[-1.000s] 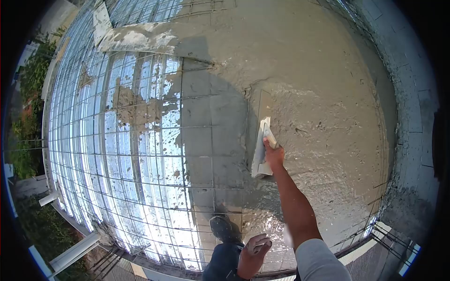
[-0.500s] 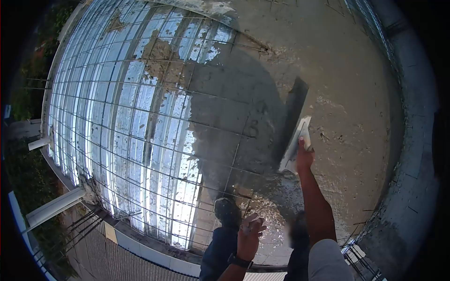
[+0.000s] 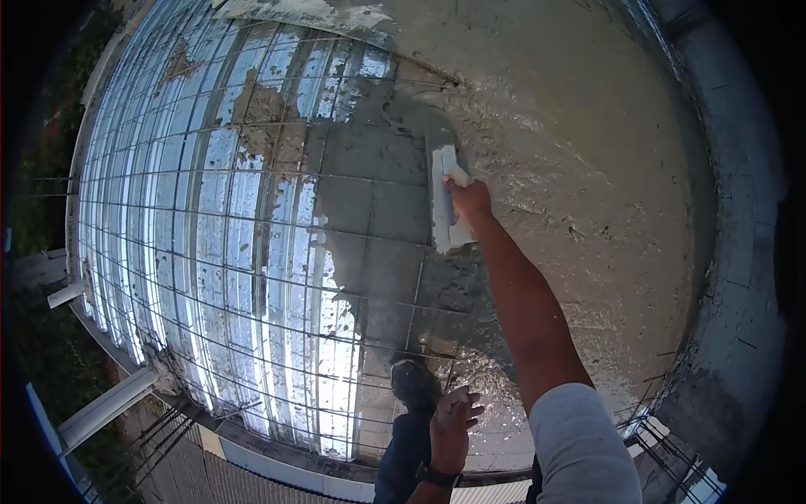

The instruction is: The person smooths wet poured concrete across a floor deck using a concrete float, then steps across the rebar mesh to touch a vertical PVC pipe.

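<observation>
1. Right hand (image 3: 470, 200): fingers closed around the handle of a pale, flat, rectangular trowel (image 3: 440, 214), which lies at the left margin of the wet, grey-brown concrete (image 3: 588, 168). Full blade contact cannot be told.
2. Left hand (image 3: 452, 424): well apart from the right, fingers loosely curled, apparently holding nothing, above the glistening concrete beside a dark boot (image 3: 414, 382).
3. Possible faults, as judged: the blade could snag on the thin, dark steel mesh (image 3: 369, 236) where the cover looks shallow; a tilted blade edge could gouge the soft surface; the boot could catch a bar or slip on wet material.
4. Counts: two hands, one trowel, one clearly visible boot, one black wristband (image 3: 437, 476), one pale grey sleeve (image 3: 579, 437); mesh bars and ribs of the silvery corrugated metal decking (image 3: 201, 235), many, not reliably countable.
</observation>
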A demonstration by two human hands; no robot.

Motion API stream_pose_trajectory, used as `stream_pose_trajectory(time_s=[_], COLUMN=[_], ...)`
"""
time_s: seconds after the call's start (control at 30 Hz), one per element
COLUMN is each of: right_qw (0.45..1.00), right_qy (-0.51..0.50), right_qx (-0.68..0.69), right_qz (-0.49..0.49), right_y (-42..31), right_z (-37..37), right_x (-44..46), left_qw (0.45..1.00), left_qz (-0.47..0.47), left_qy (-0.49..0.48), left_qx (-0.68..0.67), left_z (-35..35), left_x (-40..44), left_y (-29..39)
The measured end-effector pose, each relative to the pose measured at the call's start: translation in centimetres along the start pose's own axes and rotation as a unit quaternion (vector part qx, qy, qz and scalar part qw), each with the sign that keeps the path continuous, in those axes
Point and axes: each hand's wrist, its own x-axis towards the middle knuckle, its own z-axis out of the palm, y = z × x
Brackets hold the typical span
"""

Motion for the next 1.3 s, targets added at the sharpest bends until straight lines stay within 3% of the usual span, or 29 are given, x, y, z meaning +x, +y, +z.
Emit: stream_pose_trajectory(time_s=[0.03,0.1,0.17,0.23,0.3,0.37,0.43,0.57,0.63,0.7,0.8,0.87,0.97,1.1,1.17,1.3], right_qw=[1.0,0.976,0.975,0.969,0.977,0.979,0.958,0.945,0.931,0.944,0.979,0.992,0.992,0.999,0.998,0.993], right_qy=[-0.01,0.087,0.001,0.05,0.115,0.18,0.281,0.268,0.268,0.25,0.192,0.088,-0.004,0.033,0.063,0.099], right_qx=[-0.019,-0.151,-0.183,-0.218,-0.168,-0.086,-0.044,0.05,0.081,0.048,0.069,0.086,0.068,0.001,-0.005,-0.052], right_qz=[0.006,-0.127,-0.128,-0.1,-0.067,0.029,0.027,0.18,0.234,0.208,0.028,0.009,0.105,0.027,-0.027,-0.023], right_y=[0.4,2.7,4.1,6.3,10.1,12.9,19.7,22.7,22.1,20.5,22.0,16.8,17.4,11.3,7.5,7.9], right_z=[1.1,2.8,1.1,-1.1,-4.1,-7.5,-9.9,-10.6,-6.3,-2.6,1.2,0.6,2.3,0.9,-1.7,-6.4], right_x=[-0.5,-2.7,-4.9,-6.4,-6.3,-6.8,-5.0,-8.0,-10.3,-12.7,-13.2,-15.5,-15.5,-21.5,-24.3,-24.1], left_qw=[1.0,0.999,0.999,0.998,0.998,0.997,0.998,0.998,0.998,0.998,0.997,0.993,0.988,0.978,0.984,0.983], left_qz=[-0.003,0.0,0.003,0.002,-0.007,-0.01,-0.008,0.004,0.006,0.003,0.011,0.027,0.055,0.14,0.137,0.066], left_qy=[0.005,0.011,0.016,0.017,0.007,0.007,0.002,0.011,0.007,0.013,0.03,0.033,0.04,0.092,0.1,0.137], left_qx=[-0.01,-0.03,-0.048,-0.057,-0.066,-0.071,-0.068,-0.06,-0.061,-0.063,-0.077,-0.107,-0.138,-0.121,-0.052,0.107], left_z=[-0.1,-0.7,-0.8,-0.9,-0.8,-0.8,-0.8,-0.9,-1.0,-0.6,-0.5,-0.5,-2.2,-7.5,-12.6,-25.6], left_x=[0.2,0.7,1.0,1.0,0.9,0.7,0.6,0.3,0.3,0.4,0.5,1.3,2.8,1.5,-0.3,-3.8], left_y=[-0.2,-0.3,-0.1,-0.1,0.0,0.2,0.6,1.4,1.0,0.9,2.1,2.3,2.8,5.4,5.7,5.2])
